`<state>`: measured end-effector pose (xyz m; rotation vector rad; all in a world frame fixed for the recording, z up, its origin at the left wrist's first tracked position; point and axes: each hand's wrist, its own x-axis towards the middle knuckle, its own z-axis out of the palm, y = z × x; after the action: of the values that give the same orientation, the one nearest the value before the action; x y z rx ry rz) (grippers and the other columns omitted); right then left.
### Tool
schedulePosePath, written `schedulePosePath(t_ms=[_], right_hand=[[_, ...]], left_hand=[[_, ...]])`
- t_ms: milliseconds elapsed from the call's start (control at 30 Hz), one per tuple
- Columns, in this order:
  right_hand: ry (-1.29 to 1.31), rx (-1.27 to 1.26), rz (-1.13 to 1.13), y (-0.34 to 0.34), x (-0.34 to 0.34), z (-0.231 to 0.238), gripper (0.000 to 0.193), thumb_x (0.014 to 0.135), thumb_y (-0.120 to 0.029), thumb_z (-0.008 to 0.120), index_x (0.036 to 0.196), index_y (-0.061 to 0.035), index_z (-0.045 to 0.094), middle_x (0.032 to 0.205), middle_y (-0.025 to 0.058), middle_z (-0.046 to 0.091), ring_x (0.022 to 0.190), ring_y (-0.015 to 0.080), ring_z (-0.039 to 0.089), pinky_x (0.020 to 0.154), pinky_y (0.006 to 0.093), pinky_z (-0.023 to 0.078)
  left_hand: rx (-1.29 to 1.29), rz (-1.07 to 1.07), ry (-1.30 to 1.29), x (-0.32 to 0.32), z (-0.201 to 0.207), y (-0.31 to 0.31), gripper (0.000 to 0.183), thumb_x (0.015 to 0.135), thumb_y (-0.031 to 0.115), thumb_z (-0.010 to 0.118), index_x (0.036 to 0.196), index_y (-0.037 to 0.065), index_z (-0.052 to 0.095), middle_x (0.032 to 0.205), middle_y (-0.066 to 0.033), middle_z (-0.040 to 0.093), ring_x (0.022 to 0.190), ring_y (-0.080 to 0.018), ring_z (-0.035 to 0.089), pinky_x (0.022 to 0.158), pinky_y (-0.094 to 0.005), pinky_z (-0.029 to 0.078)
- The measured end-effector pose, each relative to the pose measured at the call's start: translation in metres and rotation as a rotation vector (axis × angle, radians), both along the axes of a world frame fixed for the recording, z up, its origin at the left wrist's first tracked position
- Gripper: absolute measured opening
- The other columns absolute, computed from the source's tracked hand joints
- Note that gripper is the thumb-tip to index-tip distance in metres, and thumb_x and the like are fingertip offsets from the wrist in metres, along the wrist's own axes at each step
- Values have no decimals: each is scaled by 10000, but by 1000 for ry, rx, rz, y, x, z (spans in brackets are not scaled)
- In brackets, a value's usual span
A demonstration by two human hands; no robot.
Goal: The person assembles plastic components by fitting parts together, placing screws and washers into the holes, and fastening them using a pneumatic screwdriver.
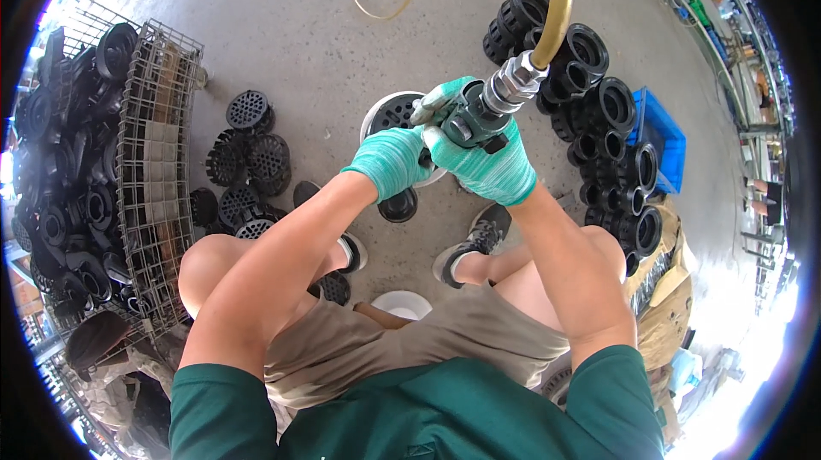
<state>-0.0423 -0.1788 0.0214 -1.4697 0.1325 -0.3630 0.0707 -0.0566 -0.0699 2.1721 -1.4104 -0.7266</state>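
Observation:
In a teal knit glove, my right hand (492, 168) is wrapped round a dark green air tool (473, 118) with a silver metal hose fitting (511, 84). A yellow air hose (559, 7) runs up from this fitting. My left hand (392, 161), gloved alike, is closed just beside the tool's lower side. Something dark shows at its fingertips, but the gloves hide most of it. Beneath the hands, a black perforated round part (397, 111) sits within a white round rim (367, 123). One more black round part (398, 205) lies just nearer to me.
At left stands a wire cage (156, 131) full of black moulded parts. Black perforated discs (267, 156) are piled beside it. Black ring-shaped parts (616, 105) are stacked at right, before a blue crate (671, 148). A white round container (410, 302) is between my legs.

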Motion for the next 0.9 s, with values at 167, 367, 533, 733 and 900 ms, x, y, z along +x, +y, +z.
schedulePosePath(t_ms=[167, 367, 533, 733, 900], right_hand=[[-45, 30, -30, -5, -1, -5, 305, 817, 40, 716, 1105, -33, 650, 1045, 44, 692, 941, 120, 632, 888, 312, 537], [-22, -20, 19, -5, 2, -5, 347, 801, 15, 732, 1135, -34, 652, 1025, 30, 701, 900, 110, 625, 875, 302, 539], [-25, 115, -70, -6, 4, 5, 446, 814, 59, 689, 1238, -54, 608, 1132, 74, 693, 1004, 125, 646, 917, 319, 539], [-124, 270, -266, -36, 8, 42, 361, 841, -9, 666, 1187, -2, 563, 1051, 150, 673, 770, 190, 673, 684, 348, 583], [-171, 520, -352, -61, -5, 47, 351, 863, -76, 672, 1186, 6, 562, 1012, 179, 653, 750, 218, 653, 686, 405, 594]], left_hand=[[88, 36, -29, -6, 26, -1, 214, 790, 257, 733, 937, 114, 672, 812, -144, 694, 748, -380, 652, 686, -449, 527], [27, 28, -4, 1, 12, 0, 213, 818, 271, 709, 899, 76, 687, 787, -149, 696, 708, -362, 654, 667, -454, 526], [-228, 92, 247, 10, 10, 5, 259, 880, 198, 668, 1073, 28, 638, 868, -103, 702, 704, -271, 668, 661, -429, 525], [-219, 568, 1503, 46, 54, 27, 386, 815, -85, 493, 1188, -30, 574, 1048, -159, 651, 958, -296, 677, 846, -407, 588], [-332, 624, 1615, 31, 86, 26, 466, 765, -162, 469, 1223, -104, 531, 1169, -241, 607, 1095, -387, 650, 994, -486, 575]])
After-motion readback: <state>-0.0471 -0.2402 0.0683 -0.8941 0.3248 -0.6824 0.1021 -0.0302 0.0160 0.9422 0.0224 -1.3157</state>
